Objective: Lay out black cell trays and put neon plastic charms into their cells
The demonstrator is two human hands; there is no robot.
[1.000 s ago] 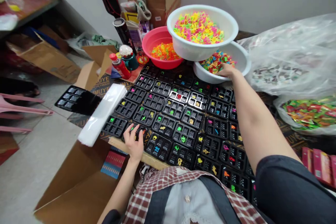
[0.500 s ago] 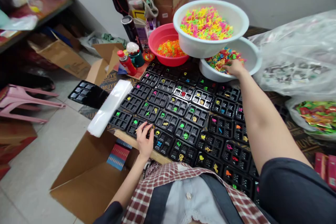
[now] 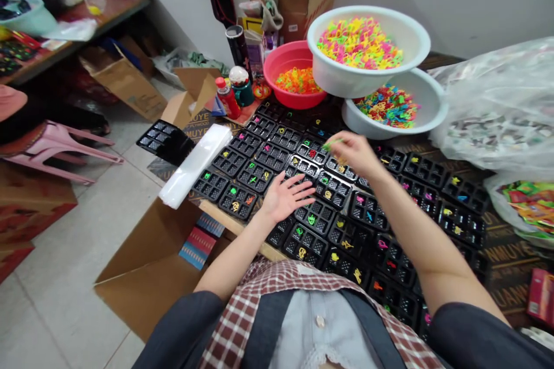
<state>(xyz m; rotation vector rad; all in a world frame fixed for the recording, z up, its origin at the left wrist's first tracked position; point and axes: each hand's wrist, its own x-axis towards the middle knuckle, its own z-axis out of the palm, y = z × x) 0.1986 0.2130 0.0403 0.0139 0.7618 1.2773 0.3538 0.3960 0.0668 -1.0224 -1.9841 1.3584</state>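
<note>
My left hand (image 3: 288, 195) is open, palm turned up and fingers spread, over the black compartment trays (image 3: 210, 184) laid in rows on the table. Nothing lies in that palm. Ahead and to its right, my right hand (image 3: 352, 151) is closed on small plastic pieces; a green piece (image 3: 333, 143) sticks out from the fingertips, and its exact shape is too small to make out. Many trays hold a few small colored pieces in their compartments. Behind the right hand stands a pale basin (image 3: 433, 109) with mixed red, yellow and blue pieces.
Another pale basin (image 3: 422, 40) rests above the first, beside a red basin (image 3: 272, 78) of orange pieces. Clear plastic bags (image 3: 502, 98) crowd the right. A white plastic sleeve stack (image 3: 194, 167) lies at the left edge, above an open cardboard box (image 3: 134, 277).
My right hand has come out of the lower pale basin toward me, with pieces in its fingers. My left hand has lifted from the front trays, moved right and turned palm up.
</note>
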